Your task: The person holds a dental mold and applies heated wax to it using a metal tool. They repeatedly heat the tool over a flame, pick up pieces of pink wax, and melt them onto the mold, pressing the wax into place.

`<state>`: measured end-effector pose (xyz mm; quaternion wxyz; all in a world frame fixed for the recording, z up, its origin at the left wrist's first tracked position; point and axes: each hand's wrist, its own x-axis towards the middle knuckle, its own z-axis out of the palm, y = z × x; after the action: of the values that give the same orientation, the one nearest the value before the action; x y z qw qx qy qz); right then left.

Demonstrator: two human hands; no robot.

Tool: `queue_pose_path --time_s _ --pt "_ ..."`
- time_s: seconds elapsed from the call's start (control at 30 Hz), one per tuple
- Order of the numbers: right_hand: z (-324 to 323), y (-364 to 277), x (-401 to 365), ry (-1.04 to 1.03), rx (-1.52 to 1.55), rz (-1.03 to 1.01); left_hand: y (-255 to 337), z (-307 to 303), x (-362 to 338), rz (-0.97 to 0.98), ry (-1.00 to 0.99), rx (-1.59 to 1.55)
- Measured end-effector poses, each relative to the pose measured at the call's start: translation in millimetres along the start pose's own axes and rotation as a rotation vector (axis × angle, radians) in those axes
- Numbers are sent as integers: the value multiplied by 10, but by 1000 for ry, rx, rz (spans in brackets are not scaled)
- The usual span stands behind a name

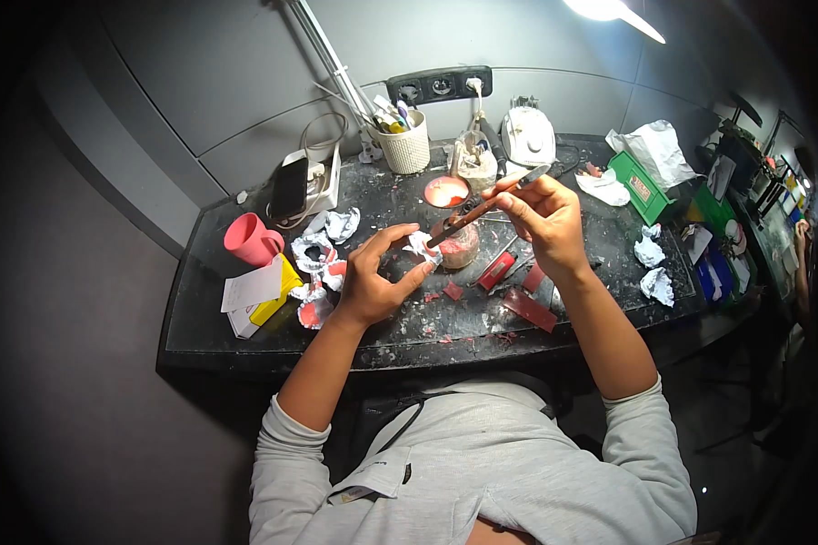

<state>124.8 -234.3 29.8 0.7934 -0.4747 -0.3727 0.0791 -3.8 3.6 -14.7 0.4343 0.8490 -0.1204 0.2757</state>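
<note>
My left hand (377,280) holds a small white plaster piece (423,248), perhaps a dental cast, between thumb and fingers. In my right hand (547,222), a slim wax knife (477,214) with a brown handle is pinched, its flat metal end pointing up and right. The knife's lower tip reaches the white piece; whether it touches is too small to tell. Just behind them stands a glass jar (461,249) with reddish contents, and beyond it a round dish (446,191) of pink material. Red wax strips (529,310) and scraps lie below my right hand.
White casts (313,252), some with pink parts, lie left near a pink mug (253,239) and yellow box (277,292). Behind are a phone (289,188), pen cup (405,151) and white device (528,134). A green box (639,186) and crumpled white lumps (656,287) sit right.
</note>
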Motion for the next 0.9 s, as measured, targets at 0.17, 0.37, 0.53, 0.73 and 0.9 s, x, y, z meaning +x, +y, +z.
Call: queue_pose_path --time_s 0.17,0.37,0.53,0.73,0.9 --pt "12 19 3 10 -16 23 -16 2 -5 12 -9 1" --pt "-9 18 0 -7 -3 26 -14 -5 -9 10 -18 -3" --pt "-12 5 1 -2 -13 20 -5 -15 -10 -52 -28 -88" --pt "-26 -7 2 -5 -7 15 -24 -17 -12 -49 -31 -119" --pt "-8 -3 0 -5 0 -5 3 -30 -14 -67 -44 -112"
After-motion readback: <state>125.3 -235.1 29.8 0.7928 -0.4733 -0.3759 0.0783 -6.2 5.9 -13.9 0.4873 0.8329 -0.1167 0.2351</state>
